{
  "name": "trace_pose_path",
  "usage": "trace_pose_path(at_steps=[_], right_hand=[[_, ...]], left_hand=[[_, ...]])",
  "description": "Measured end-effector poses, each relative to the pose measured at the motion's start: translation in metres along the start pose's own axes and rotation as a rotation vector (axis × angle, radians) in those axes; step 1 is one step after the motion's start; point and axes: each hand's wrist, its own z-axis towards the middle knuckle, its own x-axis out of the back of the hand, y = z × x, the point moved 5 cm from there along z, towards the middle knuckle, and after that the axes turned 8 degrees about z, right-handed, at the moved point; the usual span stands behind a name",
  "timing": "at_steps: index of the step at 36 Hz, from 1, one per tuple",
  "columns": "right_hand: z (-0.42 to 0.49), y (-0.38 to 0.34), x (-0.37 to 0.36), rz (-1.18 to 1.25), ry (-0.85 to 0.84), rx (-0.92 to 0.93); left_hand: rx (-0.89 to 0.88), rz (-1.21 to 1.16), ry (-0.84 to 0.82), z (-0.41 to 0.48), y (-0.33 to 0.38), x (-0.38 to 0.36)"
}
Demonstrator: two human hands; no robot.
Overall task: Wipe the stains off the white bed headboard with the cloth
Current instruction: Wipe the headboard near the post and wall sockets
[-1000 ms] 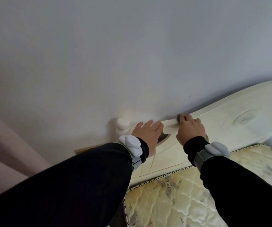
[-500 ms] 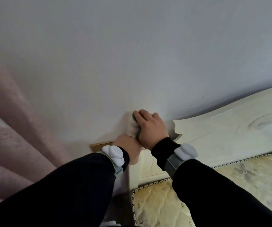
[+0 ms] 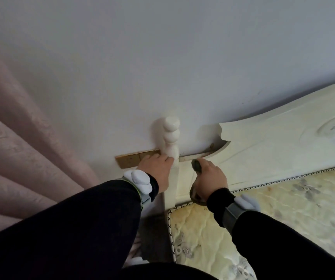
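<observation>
Matte wall, glossy scalloped headboard, crumpled grey cloth in right hand.

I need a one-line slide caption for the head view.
Right hand holds a dark grey cloth against the white carved headboard; left hand rests by its rounded white corner post.

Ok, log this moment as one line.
stage: wiping | right hand: grips cloth against headboard beside post | left hand: on post base
</observation>
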Motion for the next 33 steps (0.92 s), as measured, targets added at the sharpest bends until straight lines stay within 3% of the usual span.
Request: trace_pose_path(at_steps=[14, 23, 27, 33], right_hand=[[-0.005, 0.000, -0.040, 0.088, -0.015, -0.040], [0.013, -0.004, -0.054, 0.085, 0.023, 0.003], [0.024, 0.005, -0.056, 0.113, 0.071, -0.062], [0.048, 0.011, -0.067, 0.072, -0.004, -0.038]], left_hand=[[-0.077, 0.046, -0.217, 0.001, 0.014, -0.042], [-0.177, 0.065, -0.156, 0.017, 0.027, -0.042], [-0.168, 0.062, -0.132, 0.016, 0.028, -0.047], [-0.185, 0.089, -0.082, 0.024, 0.035, -0.043]])
